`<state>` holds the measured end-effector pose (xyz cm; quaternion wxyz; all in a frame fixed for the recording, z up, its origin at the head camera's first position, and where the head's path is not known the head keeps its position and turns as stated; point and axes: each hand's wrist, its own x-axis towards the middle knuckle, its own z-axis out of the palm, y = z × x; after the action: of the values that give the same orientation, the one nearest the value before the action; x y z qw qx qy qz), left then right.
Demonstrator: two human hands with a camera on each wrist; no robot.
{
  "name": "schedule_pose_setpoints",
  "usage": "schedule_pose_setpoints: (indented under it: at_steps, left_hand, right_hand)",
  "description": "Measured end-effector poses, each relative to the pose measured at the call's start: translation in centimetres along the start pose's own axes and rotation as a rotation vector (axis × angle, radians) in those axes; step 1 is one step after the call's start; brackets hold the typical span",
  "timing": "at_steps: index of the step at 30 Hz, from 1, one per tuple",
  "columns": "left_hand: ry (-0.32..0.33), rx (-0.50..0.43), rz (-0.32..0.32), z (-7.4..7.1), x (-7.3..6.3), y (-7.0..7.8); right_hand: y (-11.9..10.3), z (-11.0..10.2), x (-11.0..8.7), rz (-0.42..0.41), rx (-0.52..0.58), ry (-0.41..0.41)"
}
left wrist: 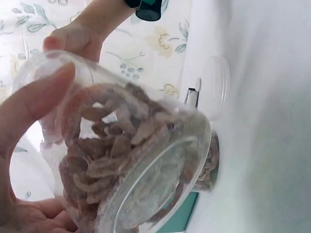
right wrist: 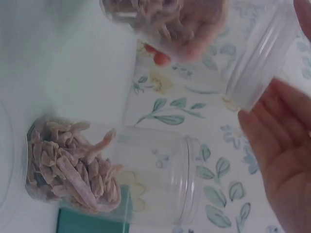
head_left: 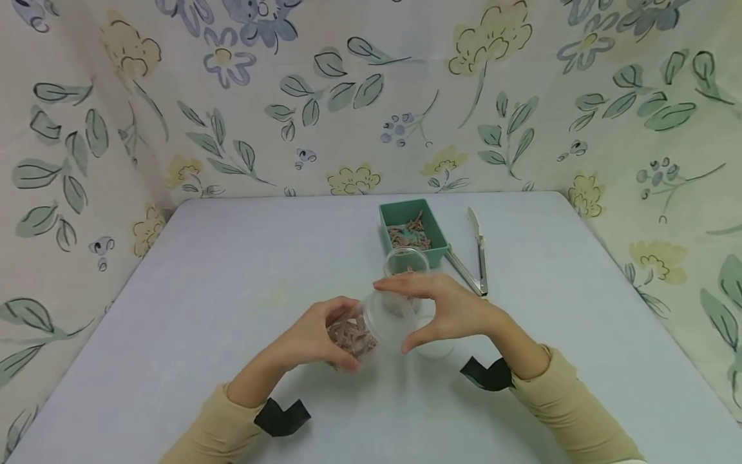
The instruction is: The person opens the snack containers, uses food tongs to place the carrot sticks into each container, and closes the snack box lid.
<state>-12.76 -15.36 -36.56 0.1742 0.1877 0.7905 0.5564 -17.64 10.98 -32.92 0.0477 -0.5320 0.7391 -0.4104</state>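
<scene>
My left hand (head_left: 321, 335) grips a clear plastic jar (left wrist: 131, 145) partly filled with brownish dried strips. The jar is tilted off the table, its translucent ridged lid (right wrist: 265, 56) turned toward my right hand (head_left: 449, 309). Thumb and fingers of that hand are spread wide around the lid end, fairly straight; firm contact is unclear. Behind the held jar, a second clear jar (right wrist: 160, 174) stands upright without a lid, with similar strips at its bottom. A loose clear lid (left wrist: 216, 87) lies on the table near my right wrist.
At the back, a green tray (head_left: 437, 252) contains more strips. Metal tongs (head_left: 481, 261) lie to its right, their arms spread in a V. The white table (head_left: 261, 245) ends at a floral curtain (head_left: 371, 96) at the back and sides.
</scene>
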Motion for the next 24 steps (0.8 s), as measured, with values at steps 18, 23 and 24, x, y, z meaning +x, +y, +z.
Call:
schedule_pose_setpoints:
  at_steps: [18, 23, 24]
  left_hand:
    - [0.260, 0.079, 0.055, 1.2, 0.0, 1.0]
    - [0.033, -0.087, 0.041, 0.5, -0.1, 1.2]
    - [0.008, -0.101, 0.038, 0.5, -0.1, 1.2]
  right_hand:
    - [-1.6, -0.4, 0.5, 0.256, 0.079, 0.181]
    - [-1.2, -1.7, 0.4, 0.013, 0.216, -0.016]
    - [-1.1, -1.8, 0.4, -0.019, 0.219, -0.039]
